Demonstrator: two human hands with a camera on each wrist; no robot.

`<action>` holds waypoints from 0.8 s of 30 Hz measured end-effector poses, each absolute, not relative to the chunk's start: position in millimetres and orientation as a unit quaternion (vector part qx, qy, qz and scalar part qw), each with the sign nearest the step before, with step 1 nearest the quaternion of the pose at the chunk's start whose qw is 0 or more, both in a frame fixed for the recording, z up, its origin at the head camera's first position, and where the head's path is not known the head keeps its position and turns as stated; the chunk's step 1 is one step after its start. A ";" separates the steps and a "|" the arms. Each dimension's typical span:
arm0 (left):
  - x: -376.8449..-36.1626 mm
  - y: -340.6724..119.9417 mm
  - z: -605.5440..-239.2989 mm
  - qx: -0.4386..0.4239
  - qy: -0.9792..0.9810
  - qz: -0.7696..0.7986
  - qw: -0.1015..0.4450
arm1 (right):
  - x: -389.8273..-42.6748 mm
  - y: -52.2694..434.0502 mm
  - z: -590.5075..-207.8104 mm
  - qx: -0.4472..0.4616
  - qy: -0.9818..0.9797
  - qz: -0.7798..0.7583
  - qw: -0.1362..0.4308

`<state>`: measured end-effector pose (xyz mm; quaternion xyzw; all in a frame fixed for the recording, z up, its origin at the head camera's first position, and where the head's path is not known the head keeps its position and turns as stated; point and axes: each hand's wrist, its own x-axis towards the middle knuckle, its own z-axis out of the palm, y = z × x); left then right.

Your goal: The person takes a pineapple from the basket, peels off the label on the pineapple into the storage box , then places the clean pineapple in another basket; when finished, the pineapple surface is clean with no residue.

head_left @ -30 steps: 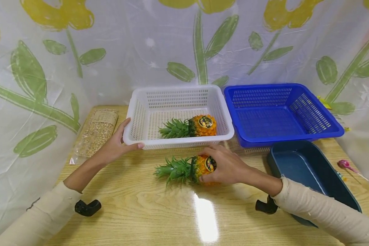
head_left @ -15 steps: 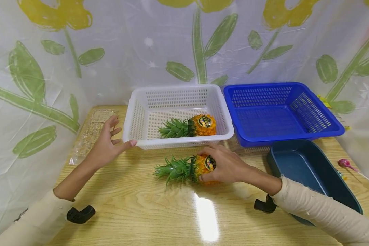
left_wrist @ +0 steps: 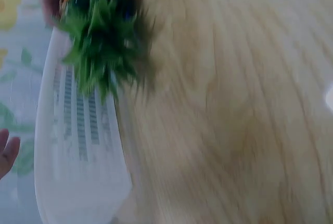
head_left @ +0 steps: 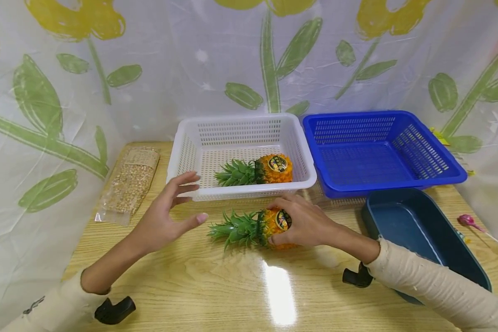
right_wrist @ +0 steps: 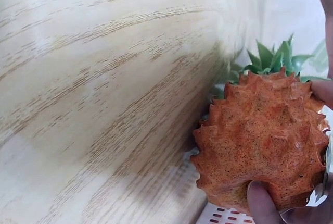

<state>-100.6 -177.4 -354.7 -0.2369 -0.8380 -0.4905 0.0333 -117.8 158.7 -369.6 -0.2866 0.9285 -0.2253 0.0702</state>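
Wooden bench (head_left: pixel 191 286): right hand (head_left: pixel 305 223) grips pineapple (head_left: pixel 253 227) near white basket (head_left: pixel 240 191); left hand (head_left: pixel 166 221) spread, empty; lifting in seems next.

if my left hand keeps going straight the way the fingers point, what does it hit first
Most likely the leafy crown of the pineapple lying on the table, which your right hand grips. Your left hand hovers open; depth is unclear.

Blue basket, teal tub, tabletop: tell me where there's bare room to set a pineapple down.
The blue basket and teal tub hold nothing. Bare wood runs along the near table edge. It is crowded where the right hand grips a pineapple before the white basket, the left hand alongside.
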 end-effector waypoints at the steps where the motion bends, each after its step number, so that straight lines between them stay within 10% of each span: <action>1: -98.2 -173.0 -355.1 -0.247 -0.836 -0.489 0.024 | -117.9 158.7 -369.6 -0.286 0.928 -0.226 0.070; 24: -88.9 -120.9 -403.6 -0.295 -0.872 -0.388 -0.056 | -118.3 158.1 -371.7 -0.289 0.927 -0.229 0.065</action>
